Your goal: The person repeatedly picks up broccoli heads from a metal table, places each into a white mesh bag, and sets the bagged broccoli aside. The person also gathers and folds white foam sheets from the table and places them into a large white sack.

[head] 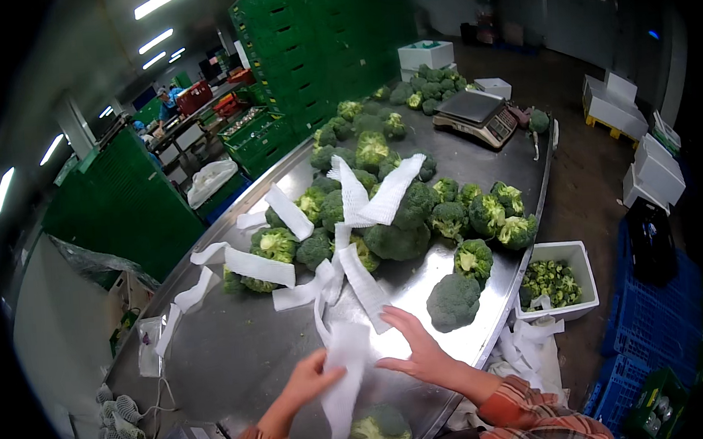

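Note:
My left hand (310,377) grips a flat white foam net sleeve (347,364) above the steel table. My right hand (418,349) is just to the right, thumb and fingers spread, near the lower end of another foam net sleeve (361,282); whether it touches that one I cannot tell. Below the held sleeve, a single broccoli head (383,426) lies close to my body. Beyond my hands, more white sleeves (391,190) are strewn over a heap of broccoli heads (398,241). One broccoli head (453,302) rests apart at the right.
A digital scale (477,115) stands at the table's far right. A white foam box (591,289) of broccoli pieces sits beside the right edge. Green crates (281,61) are stacked behind. Netted produce (120,418) lies at the near left. A person (169,104) works in the background.

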The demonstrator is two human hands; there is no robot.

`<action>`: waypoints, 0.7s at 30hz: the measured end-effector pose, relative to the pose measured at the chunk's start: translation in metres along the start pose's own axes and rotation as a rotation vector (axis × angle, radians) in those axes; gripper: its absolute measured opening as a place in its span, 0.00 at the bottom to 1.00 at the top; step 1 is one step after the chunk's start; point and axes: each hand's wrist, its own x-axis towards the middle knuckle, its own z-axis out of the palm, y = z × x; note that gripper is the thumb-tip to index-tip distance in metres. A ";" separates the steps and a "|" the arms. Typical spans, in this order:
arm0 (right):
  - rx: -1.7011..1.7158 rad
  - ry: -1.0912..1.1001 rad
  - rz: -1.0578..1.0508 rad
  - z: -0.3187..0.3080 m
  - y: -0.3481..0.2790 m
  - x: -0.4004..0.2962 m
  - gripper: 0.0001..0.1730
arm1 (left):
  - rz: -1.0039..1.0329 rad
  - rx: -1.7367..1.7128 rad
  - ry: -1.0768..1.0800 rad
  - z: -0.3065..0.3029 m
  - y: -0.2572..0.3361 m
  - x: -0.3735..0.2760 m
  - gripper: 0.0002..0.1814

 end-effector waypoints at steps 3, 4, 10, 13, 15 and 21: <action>0.283 -0.350 0.030 0.023 -0.026 0.001 0.21 | -0.077 -0.288 -0.039 0.007 0.007 -0.056 0.14; 0.374 -0.387 0.104 0.026 -0.043 -0.006 0.18 | -0.099 -0.427 -0.030 0.007 0.007 -0.068 0.14; 0.426 -0.372 0.306 0.054 -0.077 -0.060 0.15 | -0.028 -0.729 0.271 0.040 -0.031 -0.097 0.08; 0.127 -0.312 0.019 0.057 -0.067 -0.091 0.15 | -0.138 -0.951 0.195 0.069 -0.058 -0.120 0.08; 0.177 -0.363 0.001 0.063 -0.063 -0.112 0.11 | -0.091 -0.682 0.262 0.089 -0.089 -0.137 0.08; 0.305 -0.578 0.274 0.073 -0.075 -0.167 0.09 | -0.068 -0.700 0.416 0.119 -0.091 -0.186 0.09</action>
